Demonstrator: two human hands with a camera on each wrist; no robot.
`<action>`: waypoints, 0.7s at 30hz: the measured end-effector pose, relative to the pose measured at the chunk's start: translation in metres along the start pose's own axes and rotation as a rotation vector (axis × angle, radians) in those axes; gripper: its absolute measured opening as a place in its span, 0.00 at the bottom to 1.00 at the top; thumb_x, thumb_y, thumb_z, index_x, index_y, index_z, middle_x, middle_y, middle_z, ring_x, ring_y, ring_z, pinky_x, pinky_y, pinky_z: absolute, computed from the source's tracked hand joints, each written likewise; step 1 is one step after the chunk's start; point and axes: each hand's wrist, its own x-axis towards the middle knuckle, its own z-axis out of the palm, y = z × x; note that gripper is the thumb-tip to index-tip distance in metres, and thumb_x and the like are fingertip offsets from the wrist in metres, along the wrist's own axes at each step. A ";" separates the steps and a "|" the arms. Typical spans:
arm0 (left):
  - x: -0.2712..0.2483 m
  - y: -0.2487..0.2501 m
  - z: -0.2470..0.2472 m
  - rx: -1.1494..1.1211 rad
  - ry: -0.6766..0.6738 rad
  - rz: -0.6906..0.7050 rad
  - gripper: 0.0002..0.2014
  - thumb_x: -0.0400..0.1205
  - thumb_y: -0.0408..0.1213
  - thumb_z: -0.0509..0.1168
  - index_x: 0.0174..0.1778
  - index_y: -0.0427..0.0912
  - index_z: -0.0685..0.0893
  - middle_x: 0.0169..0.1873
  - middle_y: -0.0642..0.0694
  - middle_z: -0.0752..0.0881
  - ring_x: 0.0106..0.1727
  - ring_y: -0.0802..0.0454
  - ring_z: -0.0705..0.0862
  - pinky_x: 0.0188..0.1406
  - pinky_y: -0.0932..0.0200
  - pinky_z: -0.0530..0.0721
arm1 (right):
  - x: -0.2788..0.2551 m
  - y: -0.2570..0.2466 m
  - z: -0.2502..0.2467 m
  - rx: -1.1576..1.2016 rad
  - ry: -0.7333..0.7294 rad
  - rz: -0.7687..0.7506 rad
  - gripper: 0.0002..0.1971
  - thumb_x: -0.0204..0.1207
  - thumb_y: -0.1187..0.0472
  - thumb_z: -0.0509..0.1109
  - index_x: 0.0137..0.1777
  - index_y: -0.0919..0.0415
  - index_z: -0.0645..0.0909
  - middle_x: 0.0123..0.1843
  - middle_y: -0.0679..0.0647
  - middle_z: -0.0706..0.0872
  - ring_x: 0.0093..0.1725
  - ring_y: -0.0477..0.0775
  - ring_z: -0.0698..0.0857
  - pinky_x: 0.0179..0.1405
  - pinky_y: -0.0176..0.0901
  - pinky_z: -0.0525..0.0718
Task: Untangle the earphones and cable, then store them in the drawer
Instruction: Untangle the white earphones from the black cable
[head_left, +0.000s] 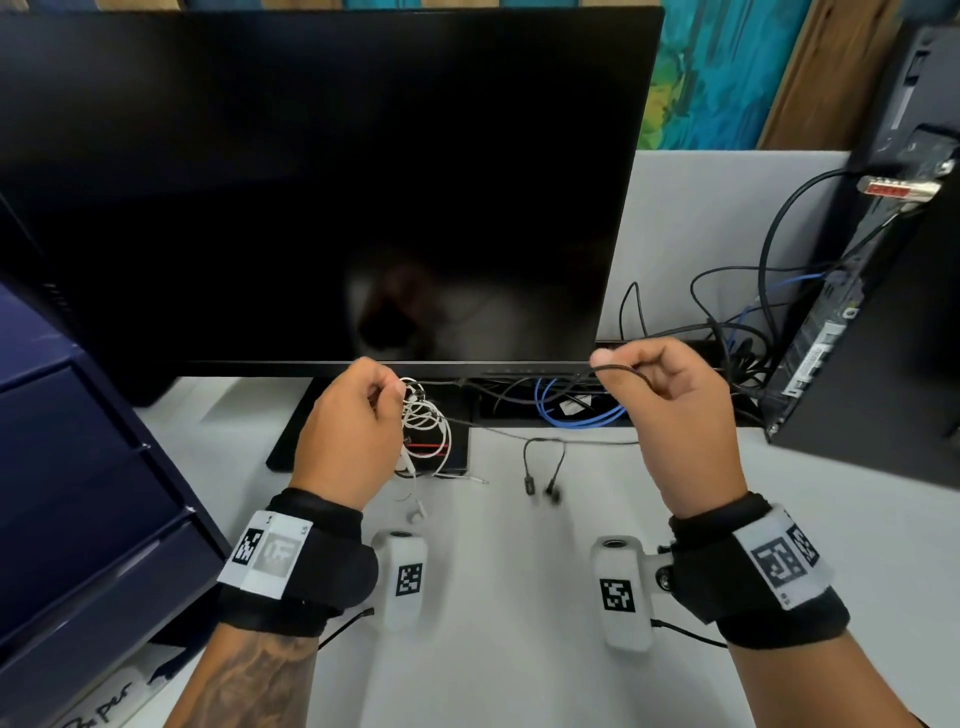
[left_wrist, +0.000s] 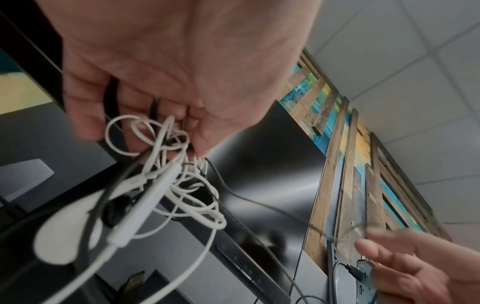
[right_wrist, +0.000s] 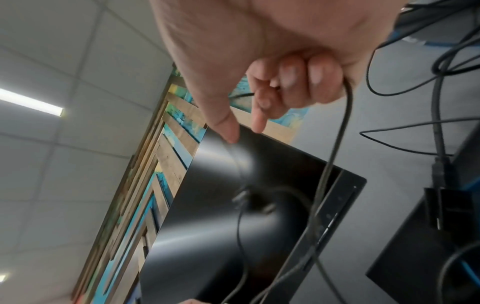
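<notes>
Nearest our head camera, our two wrists carry black straps with printed markers, raised over the white table (head_left: 519, 597). Our left hand (head_left: 345, 431) has its fingers curled round a knotted bundle of white earphones (head_left: 423, 423); the left wrist view shows loops of white cord (left_wrist: 187, 195), an inline remote and a dark strand running through the clump, all hanging from the fingertips (left_wrist: 200, 142). One white earbud (head_left: 415, 514) dangles low, just above the table. Our right hand (head_left: 670, 410) pinches a thin black cable (head_left: 618, 370) between thumb and curled fingers; in the right wrist view the cable (right_wrist: 337, 148) passes out of the fist and drops below. A black strand stretches between the two hands, and a pair of black earbuds (head_left: 543, 486) hangs from it, close over the table between our wrists. Behind the hands stands a dark monitor (head_left: 311, 182), with blue and black cords lying under its lower edge. At the left sits a dark blue drawer unit (head_left: 78, 467); at the right, a black computer tower (head_left: 883, 312) with cords plugged in.
</notes>
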 end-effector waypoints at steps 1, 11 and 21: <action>0.001 -0.001 -0.001 -0.009 0.004 0.002 0.08 0.88 0.38 0.62 0.42 0.49 0.78 0.36 0.55 0.84 0.39 0.54 0.82 0.40 0.52 0.79 | 0.001 0.003 -0.001 -0.016 0.035 -0.030 0.05 0.78 0.65 0.78 0.47 0.62 0.84 0.38 0.70 0.83 0.37 0.60 0.78 0.41 0.32 0.82; 0.005 -0.009 -0.011 -0.011 0.066 -0.035 0.08 0.88 0.40 0.62 0.41 0.52 0.78 0.42 0.50 0.85 0.46 0.48 0.84 0.46 0.50 0.82 | 0.006 0.015 -0.014 -0.429 0.170 -0.304 0.11 0.79 0.65 0.73 0.49 0.44 0.84 0.44 0.37 0.84 0.46 0.44 0.82 0.52 0.58 0.82; -0.005 0.020 -0.003 -0.266 -0.090 0.045 0.09 0.86 0.34 0.66 0.39 0.44 0.83 0.36 0.50 0.85 0.37 0.62 0.81 0.40 0.73 0.77 | -0.003 0.009 -0.004 -0.291 -0.256 -0.007 0.26 0.75 0.77 0.68 0.67 0.50 0.80 0.67 0.44 0.83 0.65 0.42 0.81 0.54 0.23 0.79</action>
